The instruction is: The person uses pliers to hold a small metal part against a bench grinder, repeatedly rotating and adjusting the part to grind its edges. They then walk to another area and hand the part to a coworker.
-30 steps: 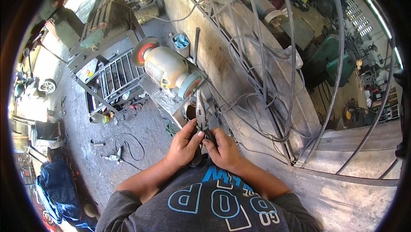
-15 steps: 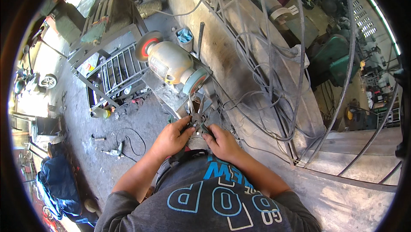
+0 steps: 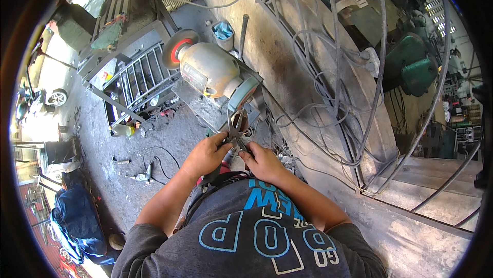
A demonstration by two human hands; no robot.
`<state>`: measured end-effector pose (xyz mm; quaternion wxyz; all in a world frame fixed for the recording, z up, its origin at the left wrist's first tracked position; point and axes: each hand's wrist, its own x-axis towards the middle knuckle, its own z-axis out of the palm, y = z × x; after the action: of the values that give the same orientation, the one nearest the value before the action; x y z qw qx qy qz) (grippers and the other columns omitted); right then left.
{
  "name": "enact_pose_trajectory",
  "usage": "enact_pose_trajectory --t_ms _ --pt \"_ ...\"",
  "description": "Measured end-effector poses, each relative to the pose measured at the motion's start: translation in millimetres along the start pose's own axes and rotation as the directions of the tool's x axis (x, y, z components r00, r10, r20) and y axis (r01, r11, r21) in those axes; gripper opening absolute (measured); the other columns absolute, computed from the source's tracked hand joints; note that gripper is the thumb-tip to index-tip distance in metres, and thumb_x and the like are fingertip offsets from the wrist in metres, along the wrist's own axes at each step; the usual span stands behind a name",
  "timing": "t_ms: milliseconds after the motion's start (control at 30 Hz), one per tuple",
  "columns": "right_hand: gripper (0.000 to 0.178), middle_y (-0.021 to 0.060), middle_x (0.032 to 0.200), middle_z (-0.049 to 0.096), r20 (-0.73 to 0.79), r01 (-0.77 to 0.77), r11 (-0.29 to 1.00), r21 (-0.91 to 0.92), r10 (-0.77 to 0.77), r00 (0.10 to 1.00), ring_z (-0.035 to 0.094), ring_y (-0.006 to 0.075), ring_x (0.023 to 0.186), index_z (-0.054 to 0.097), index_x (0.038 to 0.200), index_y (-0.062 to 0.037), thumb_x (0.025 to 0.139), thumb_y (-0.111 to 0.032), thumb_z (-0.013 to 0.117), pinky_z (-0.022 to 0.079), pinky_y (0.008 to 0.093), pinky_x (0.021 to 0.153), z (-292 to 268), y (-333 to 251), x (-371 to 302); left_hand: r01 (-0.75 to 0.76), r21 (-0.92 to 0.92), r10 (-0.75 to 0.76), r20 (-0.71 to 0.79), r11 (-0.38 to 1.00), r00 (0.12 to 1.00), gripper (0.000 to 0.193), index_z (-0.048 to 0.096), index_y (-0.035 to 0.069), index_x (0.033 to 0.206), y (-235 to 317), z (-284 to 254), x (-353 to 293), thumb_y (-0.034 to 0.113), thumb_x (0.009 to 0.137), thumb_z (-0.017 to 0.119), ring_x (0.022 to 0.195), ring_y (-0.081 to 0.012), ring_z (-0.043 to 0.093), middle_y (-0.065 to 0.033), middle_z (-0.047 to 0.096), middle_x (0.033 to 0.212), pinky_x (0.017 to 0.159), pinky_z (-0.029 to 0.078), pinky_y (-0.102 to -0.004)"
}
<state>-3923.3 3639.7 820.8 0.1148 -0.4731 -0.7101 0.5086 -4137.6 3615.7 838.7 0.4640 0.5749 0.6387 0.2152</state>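
Observation:
My left hand [image 3: 206, 156] and my right hand [image 3: 263, 162] are close together in front of my waist, fingers closed round the two handles of a plier-like metal tool [image 3: 234, 133]. Its slim jaws are spread and point away from me, toward the grey grinding wheel [image 3: 242, 94] of a bench grinder [image 3: 206, 70]. The tips are close to the wheel's lower edge; whether they touch cannot be made out. My fingers hide most of the handles, so the tool's exact kind is unclear. A red-centred disc [image 3: 177, 49] is on the grinder's far end.
Left of the grinder stands a metal frame with bars [image 3: 146, 75]. A corded power drill [image 3: 144, 176] lies on the floor at left. Behind the grinder is a bin with blue material [image 3: 223, 31]. A low wall [image 3: 272, 57] with looped cables [image 3: 336, 108] runs along the right.
The view has shifted a little, so the grinder appears lower and further right. Both hands keep their hold on the tool, its jaws still spread near the wheel.

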Motion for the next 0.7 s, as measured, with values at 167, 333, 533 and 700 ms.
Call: enact_pose_trajectory --t_ms 167,333,533,700 --pt "0.033 0.0265 0.092 0.069 -0.022 -0.009 1.0 -0.019 0.009 1.0 0.066 0.048 0.088 0.056 0.108 -0.0014 0.098 -0.033 0.059 0.051 0.0535 0.075 0 -6 4 0.013 0.018 -0.014 0.049 1.0 0.999 0.03 0.062 0.002 0.112 1 -8 7 0.027 0.095 0.061 0.094 -0.0468 0.063 -0.0276 0.066 0.096 0.078 0.05 -0.0491" --pt "0.041 0.0264 0.086 0.068 -0.036 -0.033 0.999 -0.005 0.033 0.999 0.067 0.0464 0.086 0.058 0.102 0.0016 0.097 -0.039 0.061 0.051 0.0495 0.072 2 -6 4 -0.024 0.059 0.022 0.04 0.998 0.999 0.033 0.063 0.003 0.117 -1 -11 8 0.028 0.095 0.061 0.096 -0.046 0.064 -0.0272 0.067 0.099 0.08 0.051 -0.049" --pt "0.041 0.027 0.087 0.068 -0.06 -0.014 1.0 -0.024 0.013 0.998 0.067 0.0467 0.086 0.058 0.102 0.0023 0.097 -0.038 0.062 0.051 0.0498 0.073 5 -3 5 0.054 0.07 -0.059 0.081 0.996 0.995 0.036 0.062 0.003 0.121 1 -14 8 0.028 0.095 0.062 0.098 -0.0458 0.063 -0.0276 0.067 0.101 0.082 0.051 -0.0487" --pt "0.04 0.0273 0.088 0.068 -0.059 -0.015 1.0 -0.012 0.014 0.998 0.067 0.0474 0.085 0.058 0.102 0.0023 0.096 -0.037 0.063 0.052 0.0498 0.072 8 -1 7 0.02 0.061 -0.025 0.074 0.998 0.997 0.034 0.063 0.003 0.119 5 -17 9 0.027 0.095 0.062 0.098 -0.0462 0.063 -0.0275 0.067 0.1 0.081 0.051 -0.0487"
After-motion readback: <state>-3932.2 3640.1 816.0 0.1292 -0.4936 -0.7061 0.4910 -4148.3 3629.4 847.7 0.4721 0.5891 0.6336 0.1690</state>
